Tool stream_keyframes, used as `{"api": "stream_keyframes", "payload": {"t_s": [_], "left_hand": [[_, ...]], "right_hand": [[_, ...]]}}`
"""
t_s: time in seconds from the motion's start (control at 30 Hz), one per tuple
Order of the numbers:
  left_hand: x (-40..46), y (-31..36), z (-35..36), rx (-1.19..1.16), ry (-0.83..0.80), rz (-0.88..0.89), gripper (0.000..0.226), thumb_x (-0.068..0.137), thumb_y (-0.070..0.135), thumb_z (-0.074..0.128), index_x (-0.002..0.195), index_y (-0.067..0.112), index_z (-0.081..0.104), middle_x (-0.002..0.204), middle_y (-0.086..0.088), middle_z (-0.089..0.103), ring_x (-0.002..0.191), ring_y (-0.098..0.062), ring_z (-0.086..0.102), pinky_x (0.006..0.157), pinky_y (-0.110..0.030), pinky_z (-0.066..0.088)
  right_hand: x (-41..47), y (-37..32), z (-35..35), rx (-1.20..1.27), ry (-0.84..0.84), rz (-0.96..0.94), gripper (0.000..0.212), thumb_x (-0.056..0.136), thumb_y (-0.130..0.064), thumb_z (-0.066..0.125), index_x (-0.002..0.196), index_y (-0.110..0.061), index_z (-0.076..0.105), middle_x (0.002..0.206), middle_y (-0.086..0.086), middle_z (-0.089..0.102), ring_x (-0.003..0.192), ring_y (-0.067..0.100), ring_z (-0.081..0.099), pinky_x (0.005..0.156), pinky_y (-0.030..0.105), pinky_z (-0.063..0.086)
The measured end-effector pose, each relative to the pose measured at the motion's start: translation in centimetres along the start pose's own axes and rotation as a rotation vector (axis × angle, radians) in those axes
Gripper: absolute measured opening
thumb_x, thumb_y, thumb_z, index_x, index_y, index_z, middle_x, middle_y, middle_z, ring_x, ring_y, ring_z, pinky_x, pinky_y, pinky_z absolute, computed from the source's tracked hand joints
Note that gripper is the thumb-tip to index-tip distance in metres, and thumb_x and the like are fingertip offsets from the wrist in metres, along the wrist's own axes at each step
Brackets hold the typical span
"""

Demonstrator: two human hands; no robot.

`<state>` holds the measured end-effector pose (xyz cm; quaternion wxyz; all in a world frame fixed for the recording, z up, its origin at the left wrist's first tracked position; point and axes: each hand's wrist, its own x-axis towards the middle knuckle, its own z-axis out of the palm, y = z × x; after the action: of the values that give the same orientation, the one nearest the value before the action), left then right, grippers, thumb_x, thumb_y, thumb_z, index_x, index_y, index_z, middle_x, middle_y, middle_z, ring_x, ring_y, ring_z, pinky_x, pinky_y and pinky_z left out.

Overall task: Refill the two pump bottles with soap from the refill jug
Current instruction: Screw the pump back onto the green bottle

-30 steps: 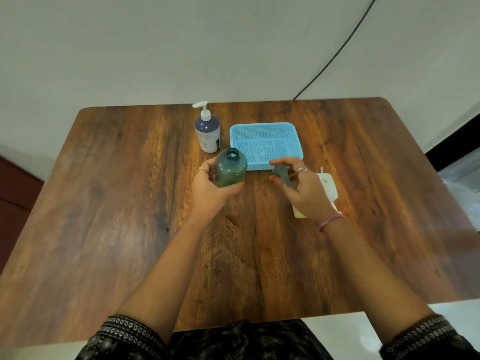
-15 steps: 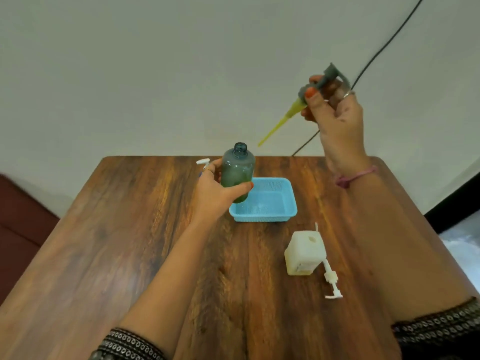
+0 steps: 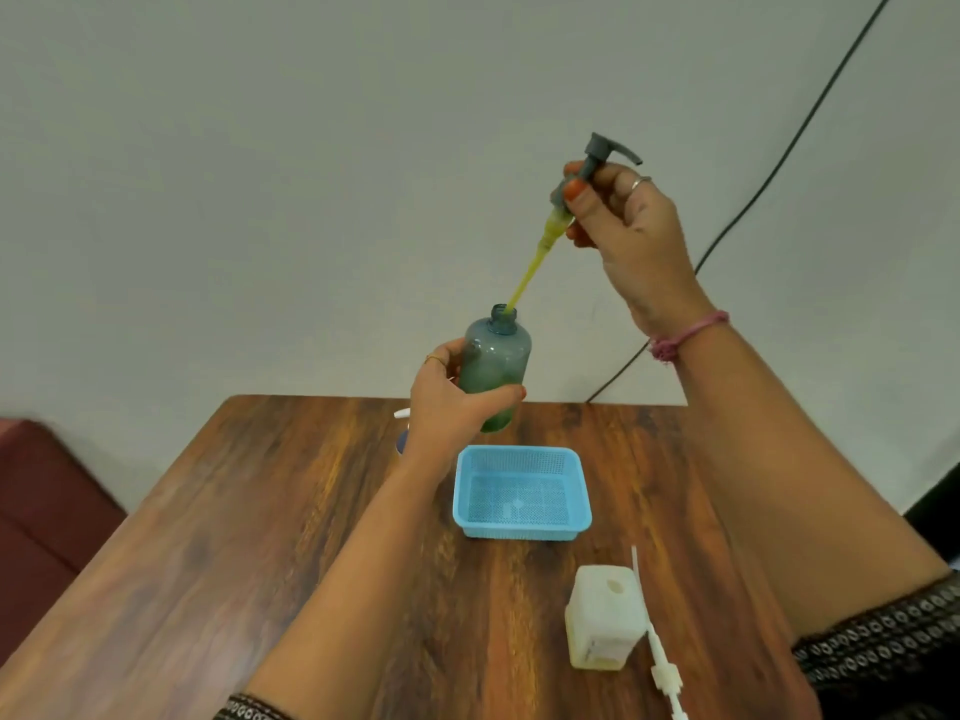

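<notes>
A plain pale wall with a dark cable (image 3: 769, 189) running down it stands behind a brown wooden bench (image 3: 260, 537). Above the far edge of the bench, the left hand (image 3: 447, 402) grips a grey-green pump bottle (image 3: 493, 371) around its lower body, fingers and thumb curled round it, holding it upright and clear of the surface. The right hand (image 3: 623, 231) is raised higher and pinches the grey pump head (image 3: 597, 158) at its collar between thumb and fingers; its yellow-coated dip tube (image 3: 530, 272) slants down, with the tip at the bottle's open neck.

The bottle looks like light, fairly stiff plastic, only partly filled, so the mid-body hold should be secure. The tube is thin and wet with soap, likely slippery and prone to dripping, so the dry collar seems the sensible place to hold.

On the bench, a blue mesh basket (image 3: 522, 491) sits near the middle. Nearer the person stands the whitish refill jug (image 3: 602, 623), its top open, with a white pump (image 3: 660, 662) lying just beside it. A second bottle (image 3: 402, 441) is mostly hidden behind the left wrist.
</notes>
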<state>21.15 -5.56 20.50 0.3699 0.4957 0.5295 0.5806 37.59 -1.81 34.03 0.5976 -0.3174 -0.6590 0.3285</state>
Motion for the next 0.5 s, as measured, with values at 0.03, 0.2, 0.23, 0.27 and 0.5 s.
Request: {"api": "stream_keyframes", "payload": {"t_s": [0.03, 0.2, 0.23, 0.27, 0.5], "left_hand": [[0.1, 0.5, 0.1, 0.003, -0.006, 0.011, 0.073, 0.058, 0.02, 0.091, 0.118, 0.031, 0.05, 0.11, 0.015, 0.058, 0.095, -0.004, 0.061, 0.06, -0.01, 0.052], [0.5, 3.0, 0.3, 0.004, -0.027, 0.053, 0.073, 0.057, 0.025, 0.091, 0.116, 0.033, 0.05, 0.109, 0.016, 0.058, 0.094, -0.004, 0.061, 0.059, -0.01, 0.052], [0.6, 3.4, 0.4, 0.014, -0.033, 0.063, 0.073, 0.057, 0.026, 0.091, 0.116, 0.032, 0.05, 0.108, 0.017, 0.058, 0.093, -0.003, 0.06, 0.058, -0.008, 0.051], [0.8, 3.9, 0.3, 0.018, -0.036, 0.073, 0.072, 0.057, 0.027, 0.091, 0.117, 0.032, 0.05, 0.108, 0.017, 0.057, 0.092, -0.002, 0.06, 0.057, -0.007, 0.05], [1.2, 6.8, 0.2, -0.004, -0.054, 0.105, 0.071, 0.056, 0.031, 0.091, 0.116, 0.031, 0.053, 0.105, 0.016, 0.061, 0.092, -0.003, 0.06, 0.054, -0.003, 0.046]], "right_hand": [[0.2, -0.3, -0.1, -0.02, -0.028, 0.0, 0.022, 0.097, -0.013, 0.054, 0.117, -0.006, 0.057, 0.098, 0.001, 0.066, 0.078, -0.003, 0.062, 0.071, 0.016, 0.048], [1.7, -2.0, -0.5, -0.156, -0.237, -0.005, 0.022, 0.095, -0.017, 0.057, 0.116, -0.014, 0.061, 0.103, 0.003, 0.069, 0.083, 0.01, 0.062, 0.077, 0.022, 0.051], [1.9, -2.3, -0.6, -0.179, -0.28, 0.0, 0.022, 0.094, -0.018, 0.059, 0.116, -0.015, 0.062, 0.105, 0.003, 0.069, 0.085, 0.013, 0.062, 0.079, 0.025, 0.052], [2.1, -2.6, -0.7, -0.186, -0.309, 0.002, 0.023, 0.093, -0.018, 0.06, 0.116, -0.015, 0.063, 0.107, 0.004, 0.069, 0.087, 0.016, 0.062, 0.082, 0.028, 0.052], [3.1, -3.4, -1.6, -0.195, -0.375, 0.041, 0.025, 0.093, -0.021, 0.06, 0.117, -0.023, 0.064, 0.113, 0.001, 0.07, 0.112, 0.025, 0.061, 0.088, 0.03, 0.049]]}}
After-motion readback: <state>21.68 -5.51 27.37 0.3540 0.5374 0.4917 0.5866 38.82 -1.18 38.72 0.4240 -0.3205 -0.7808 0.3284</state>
